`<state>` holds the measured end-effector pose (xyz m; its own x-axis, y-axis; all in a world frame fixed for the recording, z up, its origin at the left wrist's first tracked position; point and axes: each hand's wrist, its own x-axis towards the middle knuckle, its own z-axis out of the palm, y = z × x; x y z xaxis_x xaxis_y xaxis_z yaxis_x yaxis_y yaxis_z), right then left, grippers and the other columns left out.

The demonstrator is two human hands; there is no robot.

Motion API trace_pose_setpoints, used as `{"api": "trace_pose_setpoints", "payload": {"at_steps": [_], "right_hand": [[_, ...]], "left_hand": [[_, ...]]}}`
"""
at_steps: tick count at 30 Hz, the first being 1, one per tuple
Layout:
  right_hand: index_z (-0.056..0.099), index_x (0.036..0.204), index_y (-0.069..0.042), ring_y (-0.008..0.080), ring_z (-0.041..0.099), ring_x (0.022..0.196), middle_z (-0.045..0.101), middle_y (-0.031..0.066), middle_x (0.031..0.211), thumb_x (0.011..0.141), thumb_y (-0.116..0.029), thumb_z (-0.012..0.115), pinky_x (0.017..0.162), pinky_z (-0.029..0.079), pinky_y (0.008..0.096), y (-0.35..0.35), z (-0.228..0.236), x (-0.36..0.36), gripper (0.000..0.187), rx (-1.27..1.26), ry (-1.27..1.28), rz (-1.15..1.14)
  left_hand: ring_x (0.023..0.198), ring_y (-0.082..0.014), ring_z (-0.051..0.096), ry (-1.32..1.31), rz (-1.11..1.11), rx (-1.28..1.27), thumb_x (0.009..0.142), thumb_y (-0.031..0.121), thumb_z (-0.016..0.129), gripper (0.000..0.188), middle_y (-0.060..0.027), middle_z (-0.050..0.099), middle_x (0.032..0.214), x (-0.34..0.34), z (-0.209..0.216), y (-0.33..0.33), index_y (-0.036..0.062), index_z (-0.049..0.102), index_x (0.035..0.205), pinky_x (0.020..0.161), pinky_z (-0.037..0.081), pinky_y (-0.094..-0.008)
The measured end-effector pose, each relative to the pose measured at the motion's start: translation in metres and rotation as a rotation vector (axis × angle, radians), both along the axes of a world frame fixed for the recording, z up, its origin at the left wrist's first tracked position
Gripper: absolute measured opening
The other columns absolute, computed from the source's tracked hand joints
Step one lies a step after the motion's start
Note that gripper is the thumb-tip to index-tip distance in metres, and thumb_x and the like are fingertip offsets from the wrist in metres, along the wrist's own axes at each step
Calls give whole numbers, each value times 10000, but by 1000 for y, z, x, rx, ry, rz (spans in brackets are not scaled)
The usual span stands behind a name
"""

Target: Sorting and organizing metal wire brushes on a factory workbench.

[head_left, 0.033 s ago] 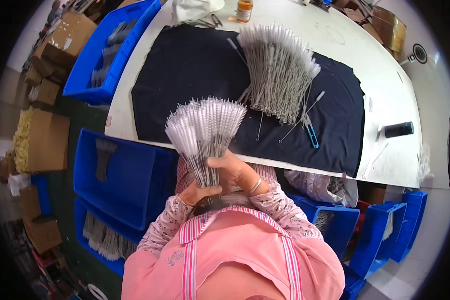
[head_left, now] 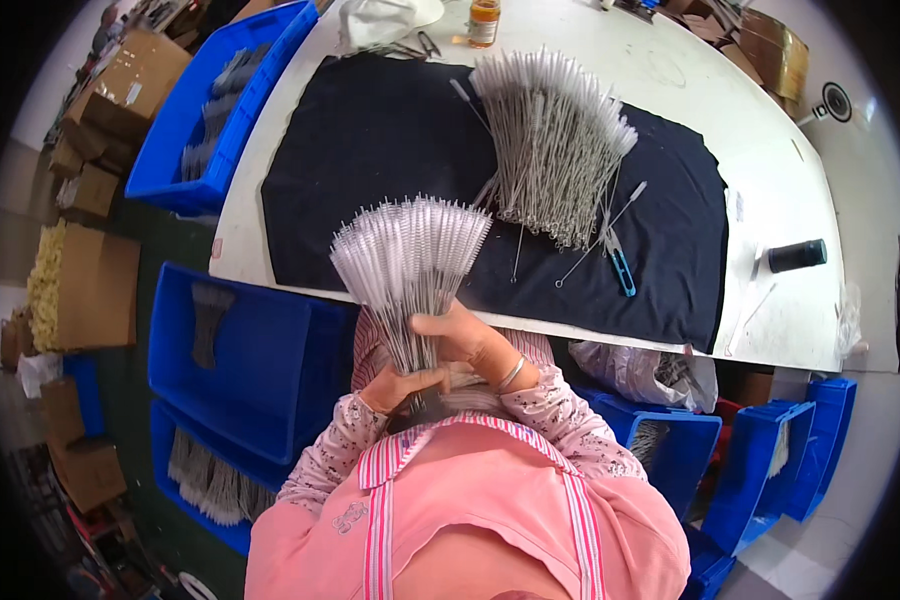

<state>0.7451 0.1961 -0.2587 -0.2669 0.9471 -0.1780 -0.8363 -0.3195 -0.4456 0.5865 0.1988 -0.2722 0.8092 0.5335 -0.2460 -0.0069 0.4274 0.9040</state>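
A fanned bundle of thin wire-handled brushes (head_left: 410, 250) with white bristles stands in front of my chest, bristle ends up and away from me. My left hand (head_left: 398, 386) is closed around the lower wire handles. Higher up, from the right side, my right hand (head_left: 462, 335) grips the same bundle with its thumb across the wires. Part of the fingers of both hands is hidden. Beyond, a large pile of similar brushes (head_left: 550, 150) lies on a black cloth (head_left: 370, 140). Blue-handled thread snips (head_left: 621, 268) and a loose brush (head_left: 625, 205) rest beside that pile.
The white table (head_left: 780, 200) carries a dark cylinder (head_left: 797, 256), an amber bottle (head_left: 484, 24) and a white cap (head_left: 385, 20). Blue bins (head_left: 220, 350) stand left of me; another blue bin (head_left: 675, 450) is on the right. Cardboard boxes (head_left: 95, 290) line the far left.
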Motion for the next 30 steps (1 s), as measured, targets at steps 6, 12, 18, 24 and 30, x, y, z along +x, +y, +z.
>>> {"api": "trace_pose_setpoints", "payload": {"at_steps": [6, 12, 18, 24, 30], "right_hand": [[498, 1219, 46, 135, 574, 945, 608, 89, 1083, 863, -198, 627, 818, 472, 270, -5, 23, 27, 450, 156, -595, -264], [551, 1154, 50, 158, 620, 827, 648, 97, 921, 923, -208, 544, 796, 487, 274, -15, 17, 53, 347, -42, -700, -524], [593, 1083, 37, 120, 602, 773, 640, 64, 853, 905, -170, 578, 726, 493, 245, -34, 3, 65, 273, -105, -727, -675], [622, 1020, 32, 84, 586, 726, 645, 38, 825, 864, -107, 619, 663, 476, 213, -30, -7, 96, 209, -73, -1086, -779], [657, 895, -32, 168, 595, 627, 633, 76, 730, 772, -173, 696, 593, 470, 277, 13, 19, 153, 192, -63, -1800, -955]], "left_hand": [[557, -120, 528, 152, 156, 58, 845, 140, 629, 194, -25, 546, 657, 18, 30, 35, 25, 536, 970, 528, 438, -252], [739, -269, 648, 771, 410, 741, 756, 233, 685, 338, -130, 656, 823, 29, 32, 188, 14, 560, 982, 666, 508, -347], [929, -391, 608, 1375, 520, 1110, 682, 447, 753, 686, -210, 634, 992, 62, 57, 286, 4, 507, 1144, 773, 487, -461], [1236, -341, 397, 1727, 272, 1194, 705, 772, 472, 944, -177, 442, 1293, 69, 23, 288, 1, 433, 1248, 988, 310, -499], [1199, -349, 437, 1627, 175, 1301, 662, 692, 613, 960, -167, 455, 1292, 73, 53, 275, 16, 375, 1301, 967, 326, -488]]}}
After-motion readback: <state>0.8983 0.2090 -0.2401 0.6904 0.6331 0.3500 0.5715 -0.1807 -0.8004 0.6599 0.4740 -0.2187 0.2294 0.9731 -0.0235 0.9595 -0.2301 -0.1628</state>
